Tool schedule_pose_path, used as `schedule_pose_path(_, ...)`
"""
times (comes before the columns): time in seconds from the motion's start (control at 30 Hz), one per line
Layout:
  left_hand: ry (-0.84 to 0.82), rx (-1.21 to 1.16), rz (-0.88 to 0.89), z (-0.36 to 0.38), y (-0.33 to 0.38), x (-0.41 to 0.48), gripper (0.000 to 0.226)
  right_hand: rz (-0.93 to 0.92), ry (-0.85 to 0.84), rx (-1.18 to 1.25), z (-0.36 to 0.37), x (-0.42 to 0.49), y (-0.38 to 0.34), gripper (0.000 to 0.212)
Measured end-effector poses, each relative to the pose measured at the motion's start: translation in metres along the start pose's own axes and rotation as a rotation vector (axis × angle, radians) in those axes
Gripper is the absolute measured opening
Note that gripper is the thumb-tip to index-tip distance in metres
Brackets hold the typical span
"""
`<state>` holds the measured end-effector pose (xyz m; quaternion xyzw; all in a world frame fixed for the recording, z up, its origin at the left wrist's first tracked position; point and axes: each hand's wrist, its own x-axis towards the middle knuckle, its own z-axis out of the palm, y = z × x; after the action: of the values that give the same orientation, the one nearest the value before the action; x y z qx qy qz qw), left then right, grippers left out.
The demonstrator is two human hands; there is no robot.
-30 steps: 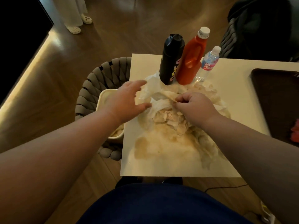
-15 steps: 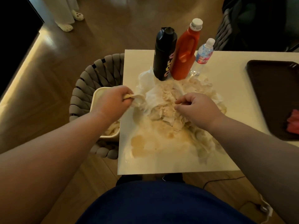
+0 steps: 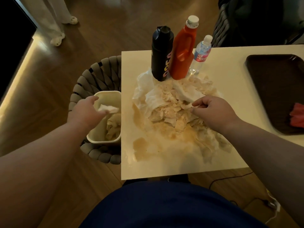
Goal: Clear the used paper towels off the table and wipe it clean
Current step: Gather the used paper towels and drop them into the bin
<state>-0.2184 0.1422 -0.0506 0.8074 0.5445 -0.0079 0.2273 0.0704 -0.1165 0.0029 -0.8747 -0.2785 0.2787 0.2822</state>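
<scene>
- Holding a crumpled wad of paper towel [image 3: 108, 109], the left hand [image 3: 88, 111] hangs over the open top of a small cream bin [image 3: 107, 93]. The thumb on the far side and the fingers on the near side curl round the wad.
- The bin stands on a grey woven seat [image 3: 97, 74] just left of the table [image 3: 230, 76]. More crumpled towels [image 3: 112, 127] lie inside it.
- The right hand [image 3: 215, 112] sits at the right side of the pile of paper towels [image 3: 164, 104]. Its thumb and forefinger pinch a small flap of towel [image 3: 189, 105], and the other fingers are curled under.
- The pile lies on the left part of the table. Most of it is soaked tan, with whiter sheets on its far left side.
- A brown puddle [image 3: 141, 143] spreads over the table on the near and left sides of the pile, toward the near left corner.
- Three bottles stand upright at the far edge of the pile. A black bottle [image 3: 162, 53] is on the left, an orange bottle [image 3: 182, 51] is pressed close beside it, and a small water bottle [image 3: 200, 53] is just to the right.
- A dark tray [image 3: 271, 89] lies on the right side of the table, well apart from the pile. Something red [image 3: 297, 116] rests on its right side, cut off by the edge of the view.
</scene>
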Motion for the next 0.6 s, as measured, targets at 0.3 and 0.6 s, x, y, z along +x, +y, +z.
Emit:
schedule_pose_path(0.3, -0.030, 0.042, 0.306, 0.021, 0.084, -0.015, 0.051, 0.071, 0.028, -0.094, -0.007, -0.008, 0.028, 0.010)
schedule_pose_path(0.6, -0.140, 0.336, 0.658, 0.057, 0.177, -0.026, 0.059, 0.227, -0.026, -0.312, -0.016, -0.039, 0.092, 0.029)
